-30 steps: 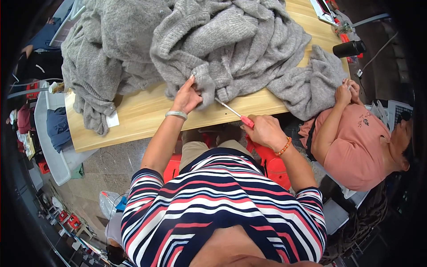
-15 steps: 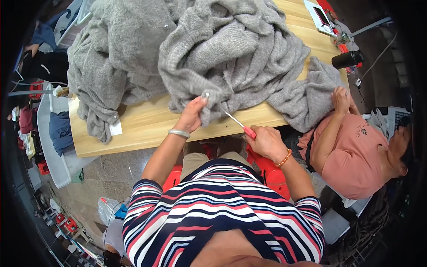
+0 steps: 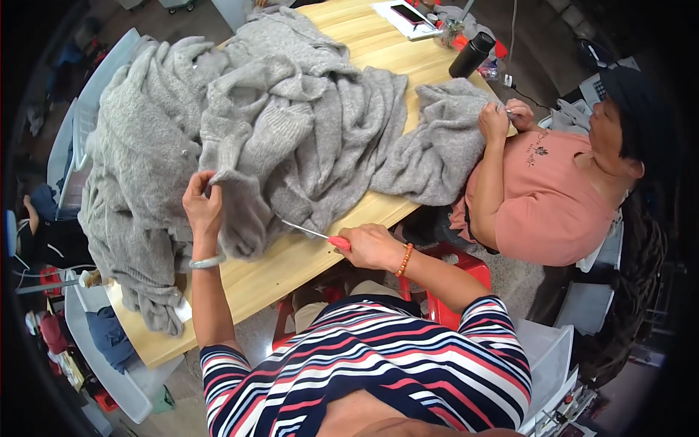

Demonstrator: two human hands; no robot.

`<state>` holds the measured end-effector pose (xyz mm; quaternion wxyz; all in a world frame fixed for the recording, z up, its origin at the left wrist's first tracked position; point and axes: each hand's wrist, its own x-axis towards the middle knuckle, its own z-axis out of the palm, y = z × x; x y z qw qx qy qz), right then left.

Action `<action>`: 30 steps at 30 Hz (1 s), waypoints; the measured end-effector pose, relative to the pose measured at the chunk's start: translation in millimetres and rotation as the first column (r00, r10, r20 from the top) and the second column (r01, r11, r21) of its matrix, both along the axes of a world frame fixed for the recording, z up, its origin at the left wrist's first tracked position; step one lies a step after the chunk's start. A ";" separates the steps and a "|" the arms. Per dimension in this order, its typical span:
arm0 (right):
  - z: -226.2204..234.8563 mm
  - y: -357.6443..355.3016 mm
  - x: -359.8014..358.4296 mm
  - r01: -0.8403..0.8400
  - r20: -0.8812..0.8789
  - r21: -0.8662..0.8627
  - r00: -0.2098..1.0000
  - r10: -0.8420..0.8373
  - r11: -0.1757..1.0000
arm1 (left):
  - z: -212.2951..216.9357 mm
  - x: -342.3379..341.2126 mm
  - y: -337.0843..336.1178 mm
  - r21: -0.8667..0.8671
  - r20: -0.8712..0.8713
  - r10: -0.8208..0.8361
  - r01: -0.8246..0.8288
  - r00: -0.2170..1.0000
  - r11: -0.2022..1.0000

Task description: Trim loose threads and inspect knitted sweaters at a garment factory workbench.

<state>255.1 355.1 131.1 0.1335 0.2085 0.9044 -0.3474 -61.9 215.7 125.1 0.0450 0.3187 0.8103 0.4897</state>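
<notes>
A heap of grey knitted garments (image 3: 153, 146) covers much of the wooden table (image 3: 349, 29). My left hand (image 3: 204, 207) pinches the edge of one grey knitted garment (image 3: 244, 211) and lifts it, fingers closed. My right hand (image 3: 373, 246) is closed around the red handle of a tool with a thin, straight metal shaft (image 3: 309, 231). The shaft points left toward the lifted knit. Its tip meets the grey fabric, and I cannot make out the tip's shape.
At the right, a person in a pink top (image 3: 553, 197) handles another part of the grey knit (image 3: 437, 146). A black bottle (image 3: 472, 55) and a phone (image 3: 408, 14) are at the table's far right. A white bin (image 3: 102, 349) stands left, a red stool (image 3: 466, 271) by my right arm.
The view has turned and shifted. My left hand has lifted the knit edge up and away from the tool, which my right hand still holds. The other person's hands have come into fuller view.
</notes>
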 end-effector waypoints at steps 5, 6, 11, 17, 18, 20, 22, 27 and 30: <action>10.1 0.6 -25.0 -0.049 -0.082 -0.005 0.995 0.049 0.999 | 35.9 19.4 32.9 -0.034 -0.528 0.079 -0.113 0.846 0.993; 13.7 0.8 -29.0 -0.076 -0.098 -0.006 0.992 0.075 0.997 | 16.9 9.7 33.5 -0.065 -0.678 0.143 -0.253 0.721 0.965; 4.5 3.7 -24.4 -0.068 -0.079 -0.002 0.995 0.067 0.998 | -48.8 -13.5 15.2 -0.384 -0.187 0.157 -0.219 0.970 0.897; -0.4 5.7 -26.8 -0.055 -0.042 -0.018 0.998 0.054 0.998 | 1.7 3.4 28.7 0.257 0.151 -0.030 -0.010 0.988 0.966; 0.5 7.7 -31.0 -0.059 -0.072 -0.018 0.996 0.057 0.998 | 31.9 23.7 38.0 0.344 0.245 -0.146 0.055 0.958 0.937; 10.6 11.4 -42.1 -0.075 -0.094 -0.025 0.993 0.072 0.997 | 98.0 72.1 55.6 0.506 0.128 -0.365 0.256 0.922 0.824; 28.1 23.1 -60.0 -0.053 -0.129 -0.034 0.991 0.048 0.998 | 156.4 121.4 69.3 0.564 0.004 -0.483 0.397 0.875 0.724; 51.5 72.1 -27.9 0.008 -0.525 -0.748 0.605 -0.599 0.664 | 197.5 156.7 93.9 0.538 -0.354 -0.738 0.771 0.575 0.342; 67.6 229.0 17.3 0.175 -0.519 -0.788 0.328 -0.789 0.591 | 193.0 156.4 131.6 0.560 -0.547 -0.474 0.722 0.690 0.406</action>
